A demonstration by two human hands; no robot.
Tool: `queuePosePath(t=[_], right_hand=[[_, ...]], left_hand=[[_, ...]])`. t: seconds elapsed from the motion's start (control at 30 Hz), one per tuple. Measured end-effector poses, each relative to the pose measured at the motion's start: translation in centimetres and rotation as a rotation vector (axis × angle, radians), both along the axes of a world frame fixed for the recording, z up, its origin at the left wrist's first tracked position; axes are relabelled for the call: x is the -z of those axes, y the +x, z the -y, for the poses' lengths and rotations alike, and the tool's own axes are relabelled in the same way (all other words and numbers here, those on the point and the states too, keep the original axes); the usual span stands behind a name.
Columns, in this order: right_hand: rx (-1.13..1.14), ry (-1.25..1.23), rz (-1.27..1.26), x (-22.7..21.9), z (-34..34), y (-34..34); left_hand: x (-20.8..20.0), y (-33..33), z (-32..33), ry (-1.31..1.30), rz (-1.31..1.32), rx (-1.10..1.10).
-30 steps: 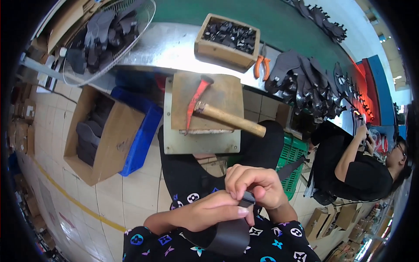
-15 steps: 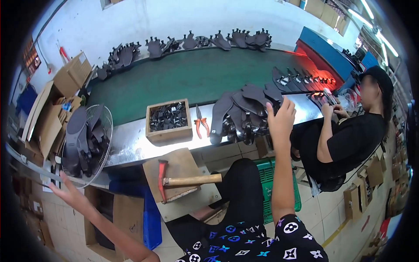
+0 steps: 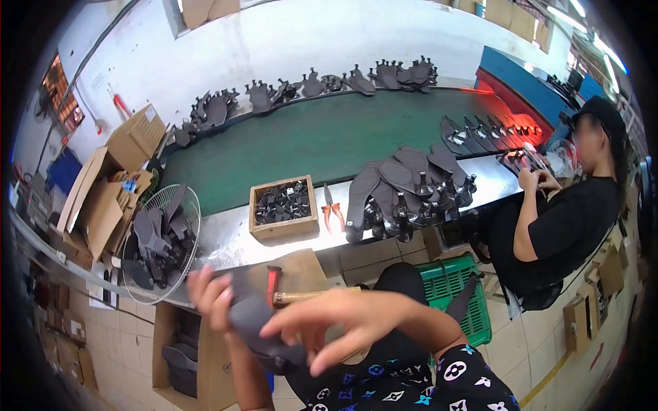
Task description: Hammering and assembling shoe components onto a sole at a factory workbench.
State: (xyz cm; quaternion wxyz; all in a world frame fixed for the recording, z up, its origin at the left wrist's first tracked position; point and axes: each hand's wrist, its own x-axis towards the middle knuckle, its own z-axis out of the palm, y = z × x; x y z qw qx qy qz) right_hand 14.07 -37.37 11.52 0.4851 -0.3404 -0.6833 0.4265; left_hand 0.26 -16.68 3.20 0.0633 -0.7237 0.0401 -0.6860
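From my head view I see the left hand point(image 3: 211, 301), blurred, its fingers closed along the side of a dark grey sole piece point(image 3: 248, 309), which it holds up in front of the lap, tilted, with the darker end low. The right hand point(image 3: 343, 320) spreads half-bent fingers over that low end; I cannot tell whether they touch it. Hands and sole piece block part of my sight of the tan board point(image 3: 303, 264), where a hammer point(image 3: 273, 282) with a red head and wooden handle lies, the handle's far end running behind the right hand. On the metal table point(image 3: 226, 252) beyond, I have a wooden box point(image 3: 284, 229) of small black parts, orange-handled pliers point(image 3: 333, 214) just beside it, and a heap of sole pieces point(image 3: 394, 179) to the right. A wire basket point(image 3: 196, 236) of dark pieces stands at the left, and a cardboard box point(image 3: 212, 366) sits below. A green crate point(image 3: 445, 274) with a dark piece on it is on the floor to the right, near a seated co-worker point(image 3: 569, 216). Behind the table runs a green belt point(image 3: 274, 159). As for writing, I make out white and coloured flower motifs on the black shirt point(image 3: 411, 383), and the mark on the cardboard box is too small to read.
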Motion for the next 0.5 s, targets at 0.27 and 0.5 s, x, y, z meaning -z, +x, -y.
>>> queuePosePath(t=[0.27,0.5], right_hand=[[1.830,-0.312,1.363,10.1,3.9,23.0],[1.806,-0.057,0.941,7.9,2.3,26.3]], left_hand=[[-6.9,-10.5,-16.6,-0.148,-0.367,-0.925],[3.2,-11.2,-17.2,-0.523,-0.494,-0.608]])
